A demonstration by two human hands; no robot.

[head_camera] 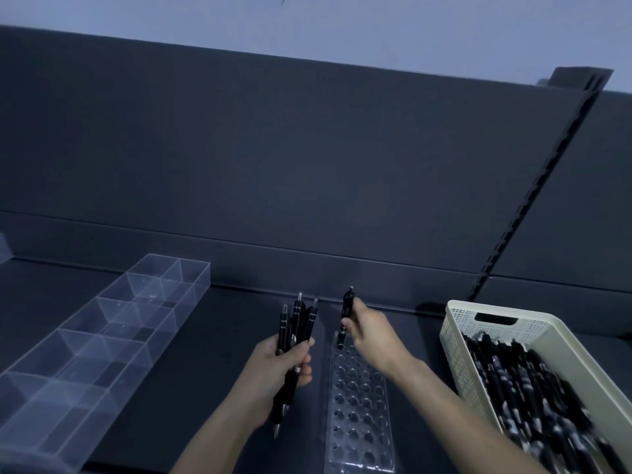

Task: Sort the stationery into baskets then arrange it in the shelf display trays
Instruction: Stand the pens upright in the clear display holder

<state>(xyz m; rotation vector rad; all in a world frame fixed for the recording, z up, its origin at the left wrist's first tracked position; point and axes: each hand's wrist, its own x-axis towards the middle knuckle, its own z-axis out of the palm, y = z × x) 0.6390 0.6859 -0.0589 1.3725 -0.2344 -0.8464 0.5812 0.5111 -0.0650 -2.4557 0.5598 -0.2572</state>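
My left hand (282,367) grips a bunch of black pens (297,323), their clicker ends pointing up and tips down. My right hand (371,331) pinches a single black pen (346,311) upright, its tip at the far end of a clear pen holder (359,419) full of round holes that lies on the dark shelf between my hands. A cream perforated basket (478,323) at the right holds several more black pens (533,388).
A long clear divided display tray (113,323) with empty compartments lies at the left on the dark shelf (232,323). The shelf's dark back panel rises behind, with a slotted upright (533,196) at the right.
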